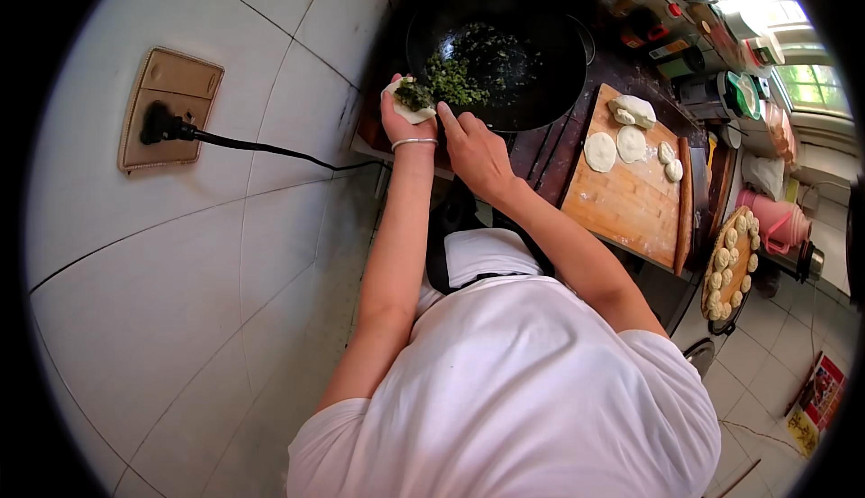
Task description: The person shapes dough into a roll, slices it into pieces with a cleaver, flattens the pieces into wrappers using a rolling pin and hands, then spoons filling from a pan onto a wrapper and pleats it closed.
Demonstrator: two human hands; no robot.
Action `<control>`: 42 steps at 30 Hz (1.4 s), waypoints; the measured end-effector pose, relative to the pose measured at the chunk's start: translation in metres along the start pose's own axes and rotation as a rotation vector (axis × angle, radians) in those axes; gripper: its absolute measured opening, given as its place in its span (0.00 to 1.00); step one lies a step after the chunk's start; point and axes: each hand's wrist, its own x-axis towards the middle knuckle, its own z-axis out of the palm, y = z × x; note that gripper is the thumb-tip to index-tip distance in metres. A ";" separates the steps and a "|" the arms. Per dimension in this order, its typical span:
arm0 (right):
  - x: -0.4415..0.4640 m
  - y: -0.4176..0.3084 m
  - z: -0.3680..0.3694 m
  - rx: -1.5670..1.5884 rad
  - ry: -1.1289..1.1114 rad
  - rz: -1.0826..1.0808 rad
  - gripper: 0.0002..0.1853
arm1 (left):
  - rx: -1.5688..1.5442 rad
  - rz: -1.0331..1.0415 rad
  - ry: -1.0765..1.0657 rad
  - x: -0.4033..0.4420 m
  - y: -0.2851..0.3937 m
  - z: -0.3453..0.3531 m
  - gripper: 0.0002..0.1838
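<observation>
My left hand [402, 128], with a bracelet at the wrist, cups a round dough wrapper [422, 115] at the wok's near-left edge. Chopped green filling [413, 94] lies on that wrapper. Close beside it, my right hand [476, 148] is at the wok's rim with its index finger pointing toward the wrapper and the other fingers curled. Whatever those fingers may hold is hidden. The black wok [563, 74] contains more chopped green filling [458, 83], gathered mostly on its left side.
Right of the wok, a floured wooden board [622, 201] carries flat wrappers [600, 152], dough pieces [633, 110] and a rolling pin [684, 201]. Farther right, a round tray [712, 268] holds several shaped dumplings. Bottles line the back; a plugged cable [270, 148] runs along the left wall.
</observation>
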 end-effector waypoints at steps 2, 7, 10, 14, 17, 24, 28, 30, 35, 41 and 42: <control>-0.003 0.006 0.009 -0.013 -0.003 -0.041 0.27 | -0.002 0.024 -0.066 0.008 -0.001 -0.009 0.21; 0.007 0.001 -0.008 0.085 0.004 0.055 0.22 | -0.053 -0.009 -0.044 0.015 -0.004 -0.016 0.19; 0.023 0.012 -0.008 0.142 0.071 0.065 0.19 | -0.091 -0.015 -0.085 0.014 -0.004 -0.017 0.19; 0.014 0.011 -0.005 0.107 0.016 0.033 0.19 | -0.077 -0.018 -0.055 0.013 -0.002 -0.014 0.19; 0.008 0.007 -0.006 0.127 -0.052 0.057 0.19 | -0.081 -0.018 -0.043 0.012 -0.002 -0.013 0.19; 0.002 0.010 0.003 0.057 -0.001 -0.039 0.20 | -0.074 -0.045 -0.047 0.013 0.000 -0.015 0.20; 0.004 0.009 -0.013 0.144 0.033 0.024 0.18 | -0.123 -0.021 -0.047 0.016 -0.004 -0.018 0.20; 0.009 0.020 -0.009 0.133 0.073 0.086 0.18 | -0.152 -0.003 -0.055 0.016 -0.006 -0.022 0.20; 0.009 0.029 0.003 0.053 0.001 0.227 0.17 | -0.158 0.016 -0.066 0.008 -0.007 -0.012 0.15; 0.001 0.008 0.006 0.175 -0.001 0.197 0.20 | -0.121 0.098 -0.050 0.009 -0.013 -0.011 0.18; -0.001 0.007 0.007 0.177 0.006 0.167 0.21 | -0.120 0.098 -0.050 0.008 -0.014 -0.011 0.18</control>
